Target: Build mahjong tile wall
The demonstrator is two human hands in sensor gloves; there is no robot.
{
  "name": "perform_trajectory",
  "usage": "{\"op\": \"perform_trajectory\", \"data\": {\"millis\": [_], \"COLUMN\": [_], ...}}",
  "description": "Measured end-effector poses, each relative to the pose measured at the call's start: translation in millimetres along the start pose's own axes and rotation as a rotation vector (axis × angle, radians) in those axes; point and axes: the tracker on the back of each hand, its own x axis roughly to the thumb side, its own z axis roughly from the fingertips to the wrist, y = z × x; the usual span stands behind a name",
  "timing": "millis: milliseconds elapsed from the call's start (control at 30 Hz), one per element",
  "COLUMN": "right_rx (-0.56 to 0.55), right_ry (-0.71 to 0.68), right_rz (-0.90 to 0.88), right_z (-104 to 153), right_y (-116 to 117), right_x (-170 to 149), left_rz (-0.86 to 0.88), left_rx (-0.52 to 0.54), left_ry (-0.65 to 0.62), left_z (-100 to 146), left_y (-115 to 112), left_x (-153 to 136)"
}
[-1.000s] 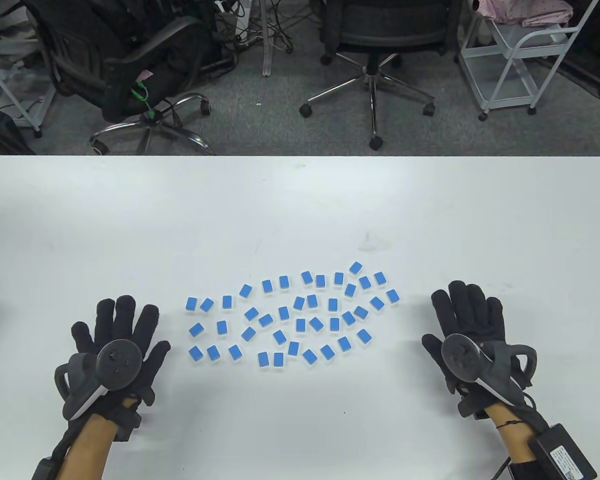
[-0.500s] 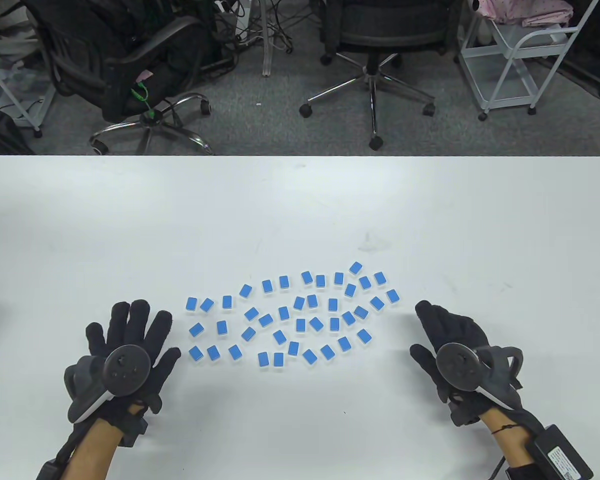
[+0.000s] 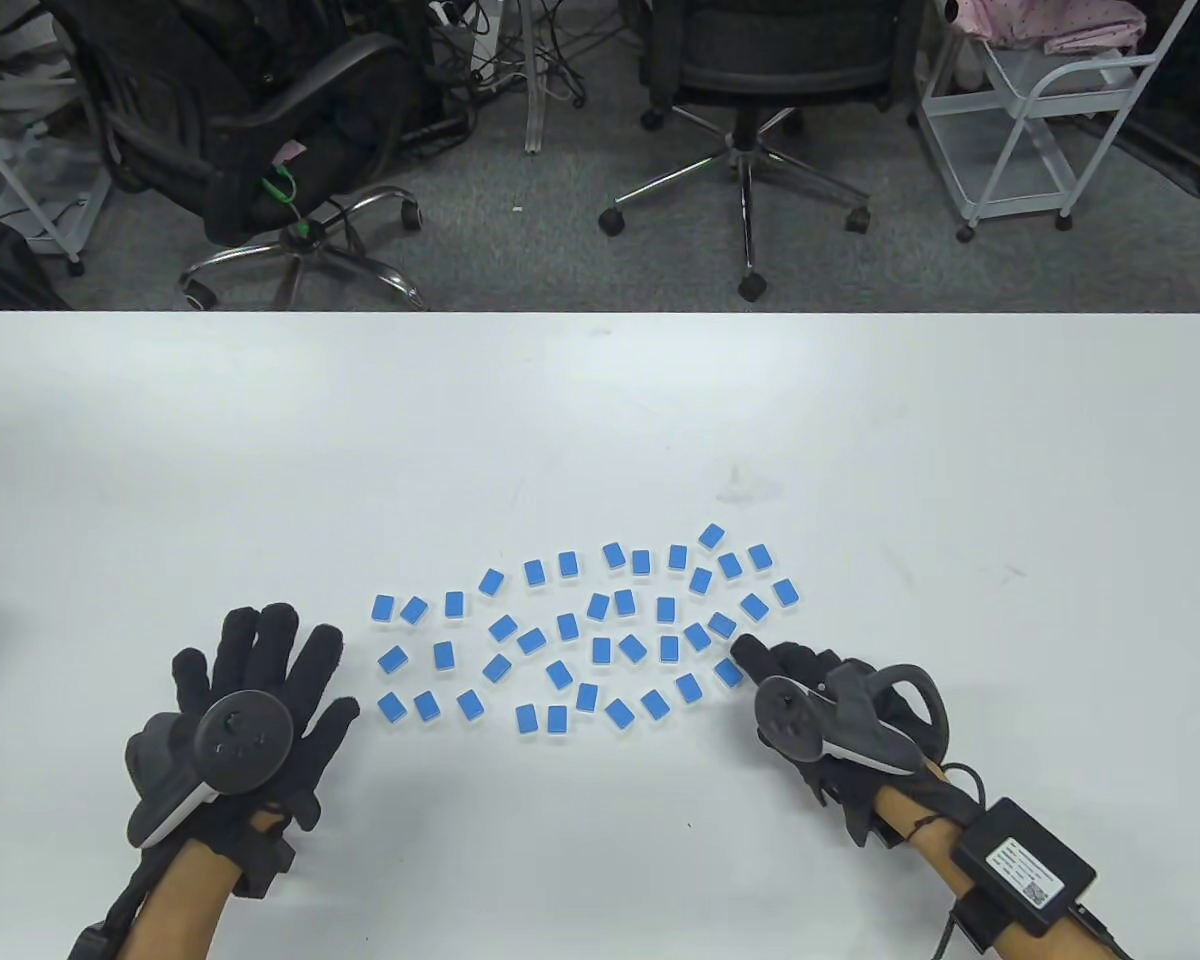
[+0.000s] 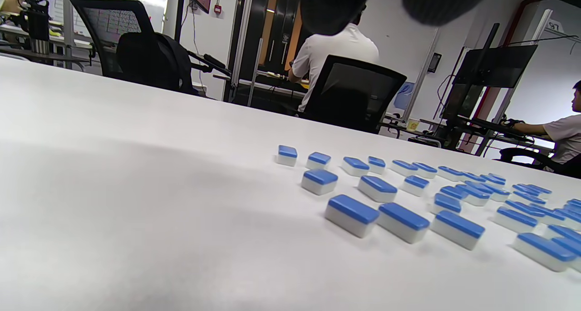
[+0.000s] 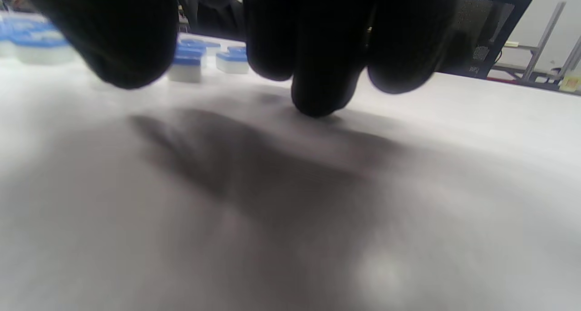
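Several blue-backed mahjong tiles (image 3: pixel 580 630) lie face down, scattered in a loose patch on the white table (image 3: pixel 600 420); they also show in the left wrist view (image 4: pixel 404 197). My left hand (image 3: pixel 260 680) rests flat beside the patch's left end with fingers spread, holding nothing. My right hand (image 3: pixel 790 680) is at the patch's lower right, fingers curled down, one fingertip (image 3: pixel 748 650) reaching the tile (image 3: pixel 728 672) at that corner. In the right wrist view the fingertips (image 5: pixel 317 93) hang close over the table, with tiles (image 5: pixel 186 66) just beyond. No tile is seen in its grasp.
Office chairs (image 3: pixel 750 90) and a white cart (image 3: pixel 1040 110) stand on the floor beyond the table's far edge. A black box (image 3: pixel 1025 865) is strapped to my right forearm.
My right hand has moved left toward the tiles' lower-right corner and its fingers have curled down. My left hand shifted slightly right, then stayed flat.
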Motion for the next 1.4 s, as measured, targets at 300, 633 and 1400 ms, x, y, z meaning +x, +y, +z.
{"op": "perform_trajectory", "data": {"millis": [300,633,1400], "right_rx": [-0.036,0.001,0.031], "right_ry": [0.007,-0.028,-0.035], "right_rz": [0.058,-0.020,-0.229], "right_z": [-22.3,-28.4,7.3], "right_y": [-3.5,-2.2,18.3], "right_x": [16.8,12.0,-31.9], "left_rz": [0.008,0.037,0.084], "left_rx": [-0.005,-0.049,-0.174], "left_ry": [-0.008,-0.003,0.110], "left_z": [2.3,-1.8,-8.4], "left_y": [0.7,-5.1,-18.8], "left_x": [-1.1,-1.6,-18.4]}}
